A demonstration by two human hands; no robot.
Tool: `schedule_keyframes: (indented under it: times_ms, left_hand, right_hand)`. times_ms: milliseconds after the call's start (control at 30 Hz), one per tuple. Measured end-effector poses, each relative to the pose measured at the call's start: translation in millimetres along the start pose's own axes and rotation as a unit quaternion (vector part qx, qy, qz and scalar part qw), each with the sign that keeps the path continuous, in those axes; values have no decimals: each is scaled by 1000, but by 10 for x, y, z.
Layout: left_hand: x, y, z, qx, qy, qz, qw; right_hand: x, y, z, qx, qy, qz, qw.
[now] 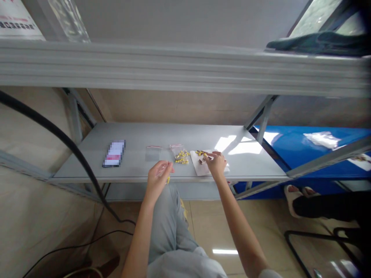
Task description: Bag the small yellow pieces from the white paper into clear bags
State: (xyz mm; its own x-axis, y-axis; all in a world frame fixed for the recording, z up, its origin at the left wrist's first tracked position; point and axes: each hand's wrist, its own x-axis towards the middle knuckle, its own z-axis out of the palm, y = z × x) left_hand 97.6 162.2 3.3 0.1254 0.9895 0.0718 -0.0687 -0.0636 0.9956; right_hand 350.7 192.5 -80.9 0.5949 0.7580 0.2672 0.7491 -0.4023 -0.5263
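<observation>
Left hand (pixel 160 175) clasps a clear bag (pixel 164 168) as the right hand (pixel 216 163), fingers narrow, reaches pieces (pixel 199 153) on paper (pixel 199 169), hold unclear

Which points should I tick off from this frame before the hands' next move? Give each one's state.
1. Left hand free: not ok; its fingers pinch some thin clear plastic.
2. Right hand at the flat white sheet: ok; its fingers are over the sheet.
3. Right fingers closed on a small piece: cannot tell; too small and blurred.
4. Small yellow pieces all inside the clear plastic bag with a reddish top strip: cannot tell; some may lie outside.
5. Rectangular dark-edged phone apart from both hands: ok; it lies on the flat grey shelf, left of the left hand.
</observation>
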Motion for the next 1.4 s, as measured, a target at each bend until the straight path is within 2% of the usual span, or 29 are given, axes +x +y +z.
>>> schedule_keyframes:
  times_ms: [133, 233, 333, 533, 900, 1033, 1133, 1233, 1333, 1400]
  left_hand:
    - [-9, 100, -11, -138, -13, -57, 989]
    - [-14, 137, -38, -263, -24, -115, 958]
    - [-17, 167, -70, -327, -15, -144, 934]
    - [-30, 205, -100, -340, -5, -164, 926]
    - [-43, 226, -35, -326, -1, -146, 934]
    - [-41, 207, -47, -282, -28, -115, 952]
    - [-45, 142, -43, -142, -45, -50, 988]
    - [-47, 13, -15, -11, -56, -5, 998]
    - [-39, -136, 29, 52, -64, 16, 997]
    - [-31, -204, 65, 91, -73, 32, 993]
  right_hand:
    - [83, 178, 150, -23, 1, 19, 1000]
    - [119, 196, 195, -32, 5, 25, 999]
    - [156, 194, 231, -34, 8, 26, 999]
    - [194, 212, 289, -32, 9, 34, 999]
    - [251, 148, 293, -29, 1, 75, 997]
    - [245, 116, 258, -22, 0, 79, 997]
    - [228, 82, 183, -10, 0, 74, 997]
    - [167, -28, 26, 4, 7, 64, 998]
    - [2, -270, -229, 89, 7, 23, 996]
    - [-176, -488, -427, 210, -26, -49, 976]
